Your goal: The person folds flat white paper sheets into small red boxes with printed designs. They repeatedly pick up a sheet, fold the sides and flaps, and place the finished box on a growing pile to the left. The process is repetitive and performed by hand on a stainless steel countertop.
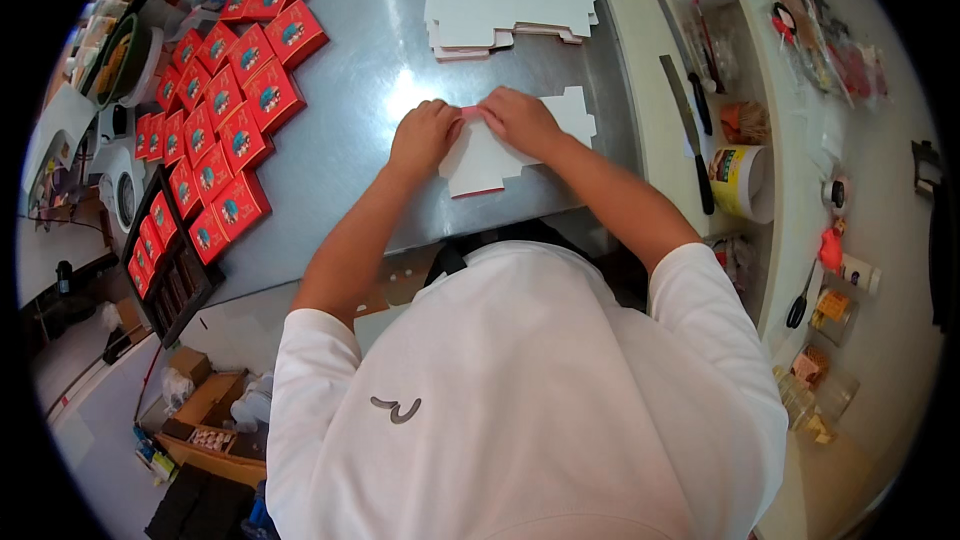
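Observation:
Before me on the metal table [352, 195] lies a die-cut cardboard box blank [480, 157], white side up. Both my hands grip its far edge, where a folded flap shows red between them. My left hand [426, 136] pinches the left end of that flap, and my right hand [521, 124] the right end, fingertips bent over it. The blank's tabs stick out to the right and towards me. A stack of white box blanks [502, 4] lies farther back. At the left stand rows of folded red boxes [240, 139] with a printed round picture.
A dark wooden rack [176, 300] holding some red boxes is at the table's left edge. Two long knives [684, 112] lie on the right ledge beside a white tub [739, 184] and toothpicks or skewers [744, 122]. Scissors [799, 304] are farther right.

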`<action>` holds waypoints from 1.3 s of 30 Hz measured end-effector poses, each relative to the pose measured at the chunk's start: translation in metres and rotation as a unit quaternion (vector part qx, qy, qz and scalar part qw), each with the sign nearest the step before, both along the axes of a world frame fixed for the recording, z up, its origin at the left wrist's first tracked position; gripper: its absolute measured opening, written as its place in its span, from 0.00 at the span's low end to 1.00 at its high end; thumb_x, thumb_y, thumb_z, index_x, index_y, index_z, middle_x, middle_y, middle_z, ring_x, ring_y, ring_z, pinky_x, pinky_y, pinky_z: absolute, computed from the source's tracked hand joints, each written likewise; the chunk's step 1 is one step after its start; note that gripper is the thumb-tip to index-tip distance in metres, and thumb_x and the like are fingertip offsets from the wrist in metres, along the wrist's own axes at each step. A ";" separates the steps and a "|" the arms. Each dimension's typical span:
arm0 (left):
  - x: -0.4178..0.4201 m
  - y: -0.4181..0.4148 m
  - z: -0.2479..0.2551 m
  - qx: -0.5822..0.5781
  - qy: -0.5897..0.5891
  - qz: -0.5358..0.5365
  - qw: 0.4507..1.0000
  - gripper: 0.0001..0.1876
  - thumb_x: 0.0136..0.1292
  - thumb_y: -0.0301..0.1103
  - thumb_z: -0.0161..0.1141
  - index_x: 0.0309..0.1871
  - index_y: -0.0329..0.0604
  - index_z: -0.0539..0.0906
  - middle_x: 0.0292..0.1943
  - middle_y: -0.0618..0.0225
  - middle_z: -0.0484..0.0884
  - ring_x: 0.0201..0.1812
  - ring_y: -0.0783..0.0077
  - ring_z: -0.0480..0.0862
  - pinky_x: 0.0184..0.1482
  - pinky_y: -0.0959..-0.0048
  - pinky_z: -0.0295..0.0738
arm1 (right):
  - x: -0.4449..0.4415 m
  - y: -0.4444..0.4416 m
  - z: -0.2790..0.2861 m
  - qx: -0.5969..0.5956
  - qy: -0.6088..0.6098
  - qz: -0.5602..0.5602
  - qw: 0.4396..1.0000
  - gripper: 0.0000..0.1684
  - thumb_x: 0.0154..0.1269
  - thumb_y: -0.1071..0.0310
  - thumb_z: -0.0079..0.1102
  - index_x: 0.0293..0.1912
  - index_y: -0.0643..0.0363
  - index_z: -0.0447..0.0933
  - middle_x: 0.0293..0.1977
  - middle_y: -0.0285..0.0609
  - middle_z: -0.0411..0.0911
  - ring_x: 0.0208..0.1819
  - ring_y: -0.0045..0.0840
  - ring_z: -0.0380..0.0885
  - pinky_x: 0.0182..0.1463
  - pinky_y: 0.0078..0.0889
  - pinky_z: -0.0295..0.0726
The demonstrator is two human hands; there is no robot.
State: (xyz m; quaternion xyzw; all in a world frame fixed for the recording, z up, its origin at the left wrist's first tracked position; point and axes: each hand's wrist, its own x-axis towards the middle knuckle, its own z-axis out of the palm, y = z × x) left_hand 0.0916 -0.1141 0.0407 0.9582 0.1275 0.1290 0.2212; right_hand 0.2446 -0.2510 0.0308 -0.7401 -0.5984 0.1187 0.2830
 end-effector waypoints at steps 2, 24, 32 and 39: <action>0.006 0.007 0.001 -0.010 0.003 0.023 1.000 0.05 0.58 0.29 0.58 0.37 0.43 0.82 0.34 0.63 0.79 0.41 0.60 0.79 0.42 0.64 0.76 | 0.009 0.015 0.005 0.022 0.014 -0.023 0.999 0.07 0.62 0.64 0.57 0.36 0.57 0.79 0.34 0.42 0.75 0.40 0.36 0.77 0.42 0.39 0.77; -0.025 -0.020 -0.018 0.066 0.034 0.071 0.995 0.27 0.56 0.31 0.58 0.60 0.29 0.70 0.63 0.45 0.66 0.64 0.49 0.65 0.68 0.54 0.57 | -0.021 0.012 -0.006 -0.086 -0.230 0.008 0.969 0.22 0.58 0.71 0.50 0.54 0.63 0.73 0.44 0.40 0.73 0.48 0.32 0.70 0.55 0.38 0.68; -0.067 -0.080 -0.016 -0.050 0.037 0.291 0.955 0.31 0.51 0.41 0.68 0.56 0.32 0.74 0.63 0.47 0.66 0.64 0.48 0.63 0.65 0.54 0.56 | -0.033 0.036 0.022 0.111 -0.175 0.195 0.959 0.20 0.61 0.68 0.51 0.54 0.56 0.75 0.52 0.44 0.73 0.60 0.37 0.68 0.63 0.40 0.65; -0.065 -0.084 -0.012 -0.101 0.085 0.325 0.937 0.24 0.50 0.39 0.69 0.50 0.39 0.77 0.52 0.57 0.72 0.55 0.55 0.69 0.57 0.57 0.64 | -0.020 0.087 0.024 -0.192 -0.216 0.347 0.892 0.24 0.46 0.73 0.66 0.48 0.57 0.75 0.48 0.45 0.73 0.55 0.36 0.71 0.59 0.37 0.71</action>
